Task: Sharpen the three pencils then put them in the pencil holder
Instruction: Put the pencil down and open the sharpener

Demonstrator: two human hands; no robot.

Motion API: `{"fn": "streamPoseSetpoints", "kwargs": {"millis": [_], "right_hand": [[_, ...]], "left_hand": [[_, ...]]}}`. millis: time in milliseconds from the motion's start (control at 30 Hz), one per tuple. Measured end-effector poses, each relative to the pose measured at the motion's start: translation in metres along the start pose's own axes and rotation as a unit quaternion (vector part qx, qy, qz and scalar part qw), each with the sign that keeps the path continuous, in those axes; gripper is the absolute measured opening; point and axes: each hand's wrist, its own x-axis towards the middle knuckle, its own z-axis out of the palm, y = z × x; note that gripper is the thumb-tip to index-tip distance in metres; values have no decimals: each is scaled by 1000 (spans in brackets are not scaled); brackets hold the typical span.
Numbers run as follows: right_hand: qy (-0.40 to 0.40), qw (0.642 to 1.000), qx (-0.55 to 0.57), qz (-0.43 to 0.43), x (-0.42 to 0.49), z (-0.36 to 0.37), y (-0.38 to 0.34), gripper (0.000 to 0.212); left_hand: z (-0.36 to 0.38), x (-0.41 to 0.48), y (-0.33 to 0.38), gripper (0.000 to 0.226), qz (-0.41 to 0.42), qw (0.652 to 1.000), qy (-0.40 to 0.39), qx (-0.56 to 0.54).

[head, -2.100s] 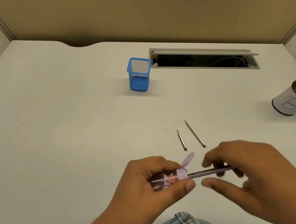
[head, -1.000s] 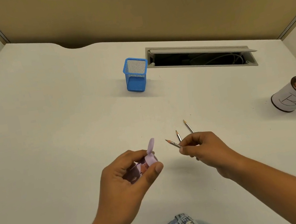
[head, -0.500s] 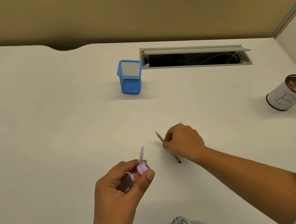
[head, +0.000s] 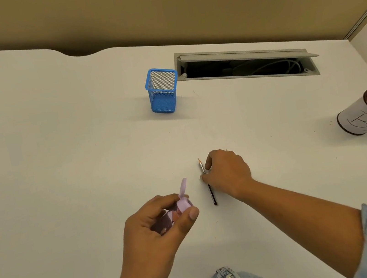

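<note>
My left hand (head: 153,230) holds a small lilac pencil sharpener (head: 181,205) with its lid flap standing up. My right hand (head: 227,172) rests on the white desk (head: 60,158), fingers curled, thumb and forefinger on a dark sharpened pencil (head: 211,194) that lies flat with its tip pointing away from me. The tip of another pencil (head: 226,149) peeks out beyond the knuckles; the rest under the hand is hidden. The blue mesh pencil holder (head: 161,91) stands upright farther back, well apart from both hands.
A white-wrapped mesh cup (head: 366,114) with shavings inside stands at the right edge. An open cable slot (head: 245,66) lies behind the holder, below a tan partition wall. My denim-clad lap is at the desk's near edge.
The pencil came out of the sharpener. My right hand carried it forward and lowered it onto the desk beside the other two, covering them. My left hand kept the sharpener.
</note>
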Motion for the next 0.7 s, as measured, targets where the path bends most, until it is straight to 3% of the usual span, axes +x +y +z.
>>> {"fn": "streamPoseSetpoints", "kwargs": {"millis": [133,233,400,500,700], "right_hand": [[-7,1000,21,-1,-6,-8,-2,21],[-8,989,147,-3,-14,-28,-6,17],[-118,907,395,-80,-55,-75,-21,13],[-170,874,438,-124,-80,-90,-23,18],[-176,857,460,-150,-106,-98,-19,24]], "left_hand": [[1,1,-1,32,8,1000,-11,-2],[-1,2,1,34,11,999,-30,-4],[-1,1,5,32,2,999,-52,1],[1,1,7,28,-3,999,-52,-6],[5,-1,14,24,-10,997,-74,-16]]}}
